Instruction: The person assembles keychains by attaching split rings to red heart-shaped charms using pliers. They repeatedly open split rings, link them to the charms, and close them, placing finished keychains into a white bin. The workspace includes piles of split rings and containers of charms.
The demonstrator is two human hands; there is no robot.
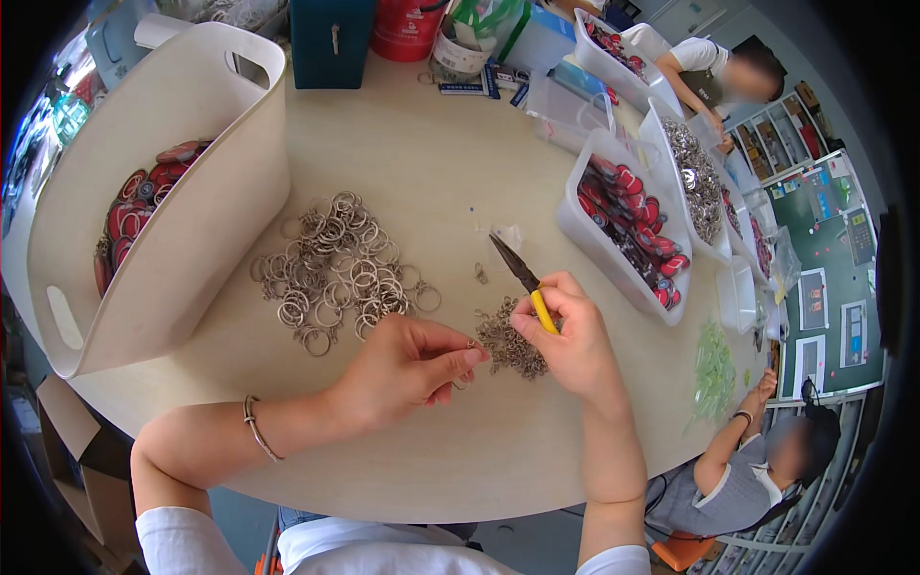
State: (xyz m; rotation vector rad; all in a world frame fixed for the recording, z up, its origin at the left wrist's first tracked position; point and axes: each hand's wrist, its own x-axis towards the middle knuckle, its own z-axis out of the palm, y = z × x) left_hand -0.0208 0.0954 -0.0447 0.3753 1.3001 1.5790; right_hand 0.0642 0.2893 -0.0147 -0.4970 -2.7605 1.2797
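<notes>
My right hand [573, 335] is closed around the yellow handles of needle-nose pliers [517, 264], whose dark jaws point up and to the left, away from the table's near edge. My left hand [412, 369] pinches a small metal piece [471, 345] between thumb and fingertips; its exact kind is too small to make out. Right beside those fingertips, between both hands, lies a heap of small metal links [515, 340]. Beyond my left hand spreads a loose pile of silver split rings [350, 264].
A tall cream tub [225, 163] with red-and-black tags [125, 220] stands at left. White bins [575, 225] of similar tags and metal parts line the right. Green plastic pieces [712, 374] lie near the right edge. A red bucket [402, 29] stands far back. Two other people sit at right.
</notes>
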